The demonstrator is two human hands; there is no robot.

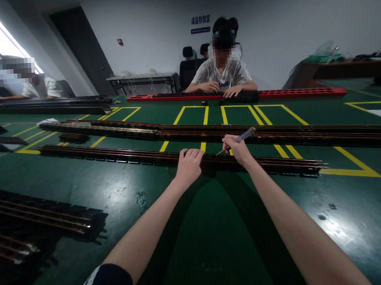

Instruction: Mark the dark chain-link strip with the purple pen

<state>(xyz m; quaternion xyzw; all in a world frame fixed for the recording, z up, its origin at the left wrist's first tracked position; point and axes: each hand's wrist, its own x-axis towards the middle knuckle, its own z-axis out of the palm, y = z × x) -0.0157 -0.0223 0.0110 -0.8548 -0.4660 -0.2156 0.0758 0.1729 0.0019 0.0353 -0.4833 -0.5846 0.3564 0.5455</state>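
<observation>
In front of me a long black strip point(139, 157) with thin copper-coloured rods along it lies across the table. My left hand point(189, 162) is closed over its near edge, with the fingers curled across the top. In my right hand point(237, 148) is a slim screwdriver point(246, 134) with a translucent handle. It tilts down to the left, and its thin metal shaft meets the strip just right of my left hand. Whether the tip sits in anything is too small to tell. Bare rod ends point(319, 164) stick out at the strip's right end.
More rodded strips point(274, 135) lie just beyond, and others point(52, 211) are at the near left. Yellow tape outlines point(356, 173) mark the green table point(126, 249). Across from me a person point(223, 71) handles black parts at a red rail point(303, 93). Another person point(41, 85) sits far left.
</observation>
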